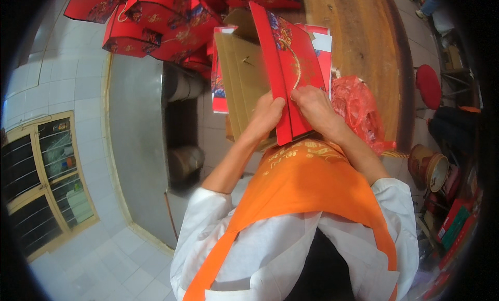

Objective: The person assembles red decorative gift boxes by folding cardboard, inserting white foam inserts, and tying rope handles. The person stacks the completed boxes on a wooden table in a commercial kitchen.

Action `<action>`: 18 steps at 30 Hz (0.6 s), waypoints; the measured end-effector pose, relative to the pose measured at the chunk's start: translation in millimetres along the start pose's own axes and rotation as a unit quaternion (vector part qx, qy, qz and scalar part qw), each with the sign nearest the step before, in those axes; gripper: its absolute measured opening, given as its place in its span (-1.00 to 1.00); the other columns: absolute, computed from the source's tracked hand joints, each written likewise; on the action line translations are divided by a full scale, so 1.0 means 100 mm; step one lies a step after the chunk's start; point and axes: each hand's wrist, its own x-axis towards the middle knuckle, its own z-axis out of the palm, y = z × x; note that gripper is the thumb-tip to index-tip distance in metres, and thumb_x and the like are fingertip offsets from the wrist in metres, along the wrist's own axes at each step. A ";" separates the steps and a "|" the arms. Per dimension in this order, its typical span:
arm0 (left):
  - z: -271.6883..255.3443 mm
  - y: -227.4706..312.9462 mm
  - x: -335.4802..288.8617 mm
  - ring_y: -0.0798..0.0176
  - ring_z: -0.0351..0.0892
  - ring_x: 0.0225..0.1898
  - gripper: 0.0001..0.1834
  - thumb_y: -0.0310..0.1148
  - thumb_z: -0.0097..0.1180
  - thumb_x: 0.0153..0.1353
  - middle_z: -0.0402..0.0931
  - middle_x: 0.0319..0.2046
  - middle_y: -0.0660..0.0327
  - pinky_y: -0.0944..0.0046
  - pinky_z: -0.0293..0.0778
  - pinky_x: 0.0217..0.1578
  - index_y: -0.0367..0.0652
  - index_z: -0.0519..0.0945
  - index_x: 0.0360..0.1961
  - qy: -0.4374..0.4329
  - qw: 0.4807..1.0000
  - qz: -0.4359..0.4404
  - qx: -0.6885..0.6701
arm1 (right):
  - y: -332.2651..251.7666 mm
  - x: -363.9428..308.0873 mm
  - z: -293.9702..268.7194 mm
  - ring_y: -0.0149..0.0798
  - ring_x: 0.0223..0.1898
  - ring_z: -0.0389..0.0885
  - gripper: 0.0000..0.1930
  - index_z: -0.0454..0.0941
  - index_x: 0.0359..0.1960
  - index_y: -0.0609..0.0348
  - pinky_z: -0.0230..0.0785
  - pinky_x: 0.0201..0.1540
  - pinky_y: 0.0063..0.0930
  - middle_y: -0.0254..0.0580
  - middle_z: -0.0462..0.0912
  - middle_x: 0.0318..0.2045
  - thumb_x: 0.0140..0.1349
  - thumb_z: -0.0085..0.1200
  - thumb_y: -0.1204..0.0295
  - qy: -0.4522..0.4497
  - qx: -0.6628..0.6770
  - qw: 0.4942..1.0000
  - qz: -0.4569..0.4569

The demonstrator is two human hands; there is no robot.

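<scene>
A red cardboard gift box [273, 62] with a floral print stands tilted in front of me. A twisted cream rope handle [294, 57] hangs on its printed side. My left hand [268, 113] is closed on the box's near left edge, its thumb on the red face and its other fingers mostly hidden. At the lower end of the rope, my right hand [313, 108] is closed, its fingertips pinching the cord against the red panel. Left of the box, a brown cardboard panel [243, 85] shows its bare, creased inside. Flat red printed cardboard [219, 104] lies beneath it.
Several made-up red boxes [150, 28] are piled at the far left. A crumpled red plastic bag [356, 106] lies on the wooden table [364, 46] to the right. A metal-topped counter [136, 135] stands left. A red round stool [429, 87] and baskets [429, 168] are farther right.
</scene>
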 end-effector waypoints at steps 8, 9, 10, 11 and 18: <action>0.11 -0.16 0.20 0.25 0.43 -0.27 -0.69 -0.34 -0.28 0.11 0.48 -0.40 0.08 0.27 0.32 -0.23 -0.36 0.43 -0.29 -0.040 0.995 0.062 0.073 | 0.27 -0.14 0.14 -0.17 -0.52 0.50 -0.96 0.39 -0.53 0.26 0.38 -0.45 -0.33 -0.12 0.50 -0.59 -0.01 -0.06 0.54 0.044 0.031 0.998 -0.014; 0.11 -0.11 0.19 0.25 0.43 -0.26 -0.68 -0.31 -0.27 0.15 0.48 -0.39 0.09 0.26 0.32 -0.22 -0.35 0.44 -0.29 -0.050 0.995 0.049 0.067 | 0.35 -0.14 0.12 -0.24 -0.52 0.49 -0.95 0.40 -0.51 0.25 0.37 -0.47 -0.40 -0.16 0.50 -0.59 0.02 -0.04 0.52 0.001 0.222 0.970 0.095; 0.13 -0.05 0.16 0.33 0.39 -0.33 -0.67 -0.26 -0.24 0.17 0.47 -0.41 0.17 0.32 0.30 -0.31 -0.31 0.44 -0.24 -0.061 0.996 0.034 0.053 | 0.43 -0.15 0.09 -0.32 -0.53 0.48 -0.93 0.42 -0.49 0.24 0.36 -0.48 -0.48 -0.20 0.50 -0.59 0.05 -0.01 0.50 -0.042 0.402 0.893 0.200; 0.17 0.03 0.11 0.40 0.34 -0.41 -0.66 -0.22 -0.21 0.19 0.45 -0.42 0.24 0.39 0.27 -0.40 -0.27 0.44 -0.20 -0.073 0.996 0.020 0.039 | 0.50 -0.17 0.07 -0.39 -0.53 0.48 -0.91 0.43 -0.47 0.24 0.35 -0.50 -0.55 -0.25 0.51 -0.58 0.07 0.02 0.48 -0.084 0.561 0.769 0.295; 0.34 -0.21 0.27 0.23 0.49 -0.35 -0.60 -0.13 -0.21 0.25 0.53 -0.36 0.15 0.25 0.38 -0.38 -0.28 0.46 -0.24 -0.140 0.988 -0.056 -0.044 | 0.68 -0.39 0.21 -0.50 -0.53 0.46 -0.82 0.45 -0.47 0.26 0.29 -0.49 -0.65 -0.29 0.50 -0.60 0.08 0.08 0.37 0.002 0.595 0.729 0.340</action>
